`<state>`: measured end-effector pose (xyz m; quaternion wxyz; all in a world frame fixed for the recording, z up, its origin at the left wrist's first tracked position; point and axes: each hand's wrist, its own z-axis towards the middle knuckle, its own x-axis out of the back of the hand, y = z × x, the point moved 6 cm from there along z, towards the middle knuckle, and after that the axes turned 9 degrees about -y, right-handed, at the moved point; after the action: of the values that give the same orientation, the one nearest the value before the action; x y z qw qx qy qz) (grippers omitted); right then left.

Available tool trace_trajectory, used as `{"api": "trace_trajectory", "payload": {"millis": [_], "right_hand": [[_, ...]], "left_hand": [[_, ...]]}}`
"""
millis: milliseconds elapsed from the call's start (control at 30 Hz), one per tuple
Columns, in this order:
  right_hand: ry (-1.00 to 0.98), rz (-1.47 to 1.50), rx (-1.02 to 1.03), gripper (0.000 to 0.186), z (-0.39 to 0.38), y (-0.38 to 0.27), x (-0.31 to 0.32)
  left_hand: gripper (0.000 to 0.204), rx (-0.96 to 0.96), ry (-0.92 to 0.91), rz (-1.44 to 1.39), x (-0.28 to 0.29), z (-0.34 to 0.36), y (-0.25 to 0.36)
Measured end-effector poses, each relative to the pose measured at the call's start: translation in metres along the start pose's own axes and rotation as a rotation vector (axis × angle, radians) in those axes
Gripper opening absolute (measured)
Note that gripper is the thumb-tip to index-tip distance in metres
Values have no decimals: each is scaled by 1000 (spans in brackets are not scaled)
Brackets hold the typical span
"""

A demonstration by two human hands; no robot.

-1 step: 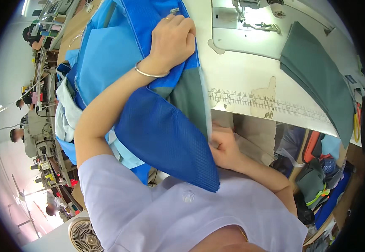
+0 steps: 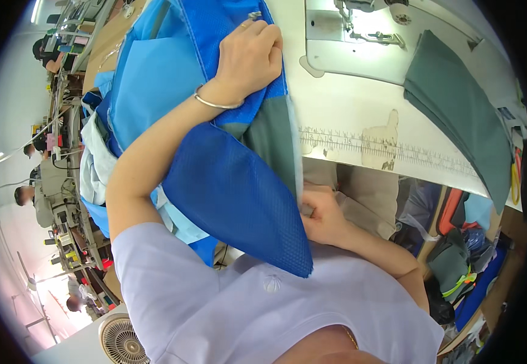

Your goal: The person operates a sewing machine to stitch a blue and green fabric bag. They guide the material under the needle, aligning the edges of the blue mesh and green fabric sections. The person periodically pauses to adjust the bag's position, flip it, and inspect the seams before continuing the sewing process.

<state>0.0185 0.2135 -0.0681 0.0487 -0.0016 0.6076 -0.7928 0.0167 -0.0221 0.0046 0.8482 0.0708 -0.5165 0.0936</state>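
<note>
A garment of royal-blue mesh, light-blue panels and a grey-green panel lies over the white sewing table and hangs off its front edge toward my lap. My left hand, with a thin metal bangle at the wrist, rests on top of the garment with its fingers curled into the blue mesh. Below the table edge, my right hand pinches the hanging edge where the grey-green panel meets the mesh.
A sewing machine bed is set in the table at the back. A folded dark green cloth lies at the right. A measuring scale runs along the table's front. Other workers sit at left; a fan stands low.
</note>
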Motion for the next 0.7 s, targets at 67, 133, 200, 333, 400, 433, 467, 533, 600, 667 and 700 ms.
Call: {"api": "trace_trajectory", "payload": {"millis": [67, 133, 200, 333, 400, 433, 467, 533, 600, 667, 700], "right_hand": [[-70, 133, -123, 17, -6, 6, -5], [-41, 226, -173, 19, -9, 7, 0], [58, 294, -142, 20, -12, 1, 8], [-8, -54, 137, 17, -1, -25, 17], [21, -186, 349, 16, 9, -46, 21], [28, -217, 412, 15, 10, -50, 22], [6, -170, 385, 15, 7, -42, 23], [-51, 27, 147, 15, -4, -16, 28], [-117, 332, -261, 19, -24, 8, 24], [36, 571, -258, 24, -21, 7, 24], [98, 671, -293, 27, -20, 7, 25]], "left_hand": [[13, 5, -134, -41, 1, -4, -7], [14, -27, -254, -112, 11, 3, -3], [35, 25, -524, -45, 20, -9, 9], [68, -37, -725, 0, 26, -29, 24], [67, -91, -641, -98, 16, -29, 20], [67, -118, -644, -106, 10, -25, 20], [67, -120, -651, -135, 4, -18, 18], [68, -133, -658, -205, -12, 6, 16], [74, -205, -624, -188, -27, 28, 10], [77, -258, -611, -162, -39, 49, 5], [85, -279, -604, -163, -41, 58, 4]]}}
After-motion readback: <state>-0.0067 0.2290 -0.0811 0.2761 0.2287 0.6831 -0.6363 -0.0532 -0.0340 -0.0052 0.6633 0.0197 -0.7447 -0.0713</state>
